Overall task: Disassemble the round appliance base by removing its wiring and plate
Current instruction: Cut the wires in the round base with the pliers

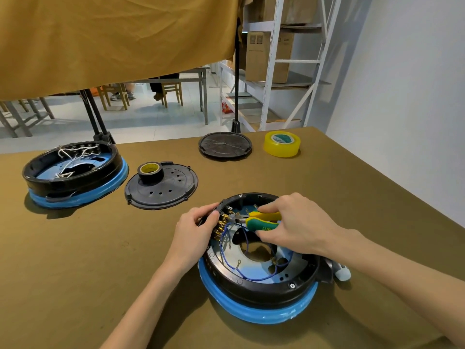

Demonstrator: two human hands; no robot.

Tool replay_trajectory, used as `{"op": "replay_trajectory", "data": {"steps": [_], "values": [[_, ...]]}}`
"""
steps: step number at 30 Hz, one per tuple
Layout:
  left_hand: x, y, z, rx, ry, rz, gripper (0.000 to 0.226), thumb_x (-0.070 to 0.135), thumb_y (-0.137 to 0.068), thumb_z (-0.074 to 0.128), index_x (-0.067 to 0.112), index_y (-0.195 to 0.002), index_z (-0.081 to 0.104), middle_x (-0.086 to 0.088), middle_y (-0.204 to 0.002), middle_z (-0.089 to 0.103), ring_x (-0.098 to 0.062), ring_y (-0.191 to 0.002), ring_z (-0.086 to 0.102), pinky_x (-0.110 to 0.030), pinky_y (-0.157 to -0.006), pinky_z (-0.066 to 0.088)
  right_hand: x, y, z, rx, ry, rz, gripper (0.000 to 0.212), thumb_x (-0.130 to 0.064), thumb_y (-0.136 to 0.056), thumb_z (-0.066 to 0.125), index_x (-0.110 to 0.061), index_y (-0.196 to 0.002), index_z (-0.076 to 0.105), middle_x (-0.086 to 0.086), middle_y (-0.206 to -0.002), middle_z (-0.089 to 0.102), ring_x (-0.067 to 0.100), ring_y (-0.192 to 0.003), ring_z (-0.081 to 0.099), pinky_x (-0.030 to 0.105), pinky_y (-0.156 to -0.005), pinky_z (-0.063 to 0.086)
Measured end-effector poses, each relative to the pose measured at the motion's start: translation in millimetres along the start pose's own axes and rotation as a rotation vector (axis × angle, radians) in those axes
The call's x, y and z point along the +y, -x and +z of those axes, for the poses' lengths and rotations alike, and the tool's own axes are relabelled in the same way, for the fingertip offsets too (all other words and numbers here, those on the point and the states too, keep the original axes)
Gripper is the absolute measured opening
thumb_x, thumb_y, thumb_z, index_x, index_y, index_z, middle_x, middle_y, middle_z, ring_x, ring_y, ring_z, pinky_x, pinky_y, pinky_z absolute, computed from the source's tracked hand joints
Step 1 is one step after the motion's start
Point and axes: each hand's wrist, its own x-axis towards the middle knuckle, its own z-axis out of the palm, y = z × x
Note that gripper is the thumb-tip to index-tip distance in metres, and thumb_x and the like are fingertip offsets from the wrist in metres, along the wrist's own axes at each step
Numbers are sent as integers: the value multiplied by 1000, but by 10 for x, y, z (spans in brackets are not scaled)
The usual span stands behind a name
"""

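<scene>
With the round appliance base (256, 285) near the table's front edge, the left hand (198, 230) grips its terminal block (220, 226) while the right hand (294, 224) squeezes pliers (259, 220) on a connector; pull straight, sparing the blue wires (234, 258).

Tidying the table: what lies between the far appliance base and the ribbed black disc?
In the head view, a black perforated cover plate with a black tape roll on it.

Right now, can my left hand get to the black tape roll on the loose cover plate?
Probably yes: the left hand grips the near base's rim, and bare table lies between it and the black tape roll.
</scene>
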Motion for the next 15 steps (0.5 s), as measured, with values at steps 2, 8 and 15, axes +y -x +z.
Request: {"op": "replay_trajectory", "data": {"steps": [2, 8, 15], "values": [[-3, -4, -2, -6, -8, 4, 34, 27, -104, 58, 23, -137, 65, 3, -130, 65, -13, -123, 58, -40, -108, 48, 28, 30, 30, 17, -32, -3, 57, -57, -82, 72, -32, -133, 68, -14, -96, 71, 10, -80, 64, 19, -63, 48], [0, -1, -6, -4, -8, 0, 34, 28, -104, 58, 24, -137, 65, 4, -128, 65, -12, -122, 58, -45, -108, 48, 52, 109, 98, 70, 98, -92, 56, -59, -88, 63, -34, -138, 63, -13, -99, 68, 6, -81, 55, 16, -61, 34], [-1, -5, -3, -4, -13, -6, 34, 28, -104, 58, 25, -136, 66, 4, -127, 66, -12, -121, 59, -44, -107, 49, 16, 9, -69, -4, 60, -30, 51, -57, -83, 69, -35, -129, 69, -13, -96, 71, 10, -79, 63, 21, -58, 44]]}}
